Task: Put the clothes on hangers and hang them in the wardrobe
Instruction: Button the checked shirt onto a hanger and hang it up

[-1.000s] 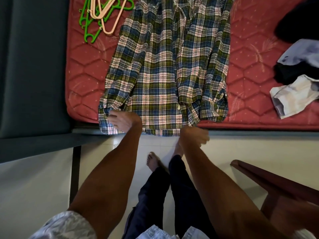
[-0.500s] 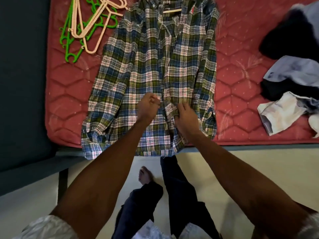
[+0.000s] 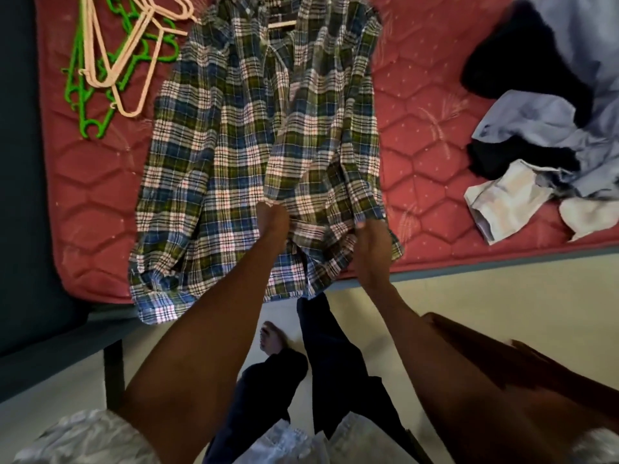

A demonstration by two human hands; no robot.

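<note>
Plaid shirt (image 3: 254, 155) lies flat on the red mattress (image 3: 418, 135), hem hanging over the near edge. Left hand (image 3: 273, 217) has its fingers curled, bunching cloth at the front opening; right hand (image 3: 373, 242) pinches the panel beside it, likely to square the front up. Hangers (image 3: 114, 61) lie well beyond the left fingers; a clothes pile (image 3: 542, 145) sits beyond the right ones. 1 view only.

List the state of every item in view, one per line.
Plaid shirt: spread on the red mattress, hem overhanging.
Left hand: gripping shirt front.
Right hand: gripping shirt front.
Green and beige plastic hangers: piled loose.
Other clothes: crumpled heap.
</note>
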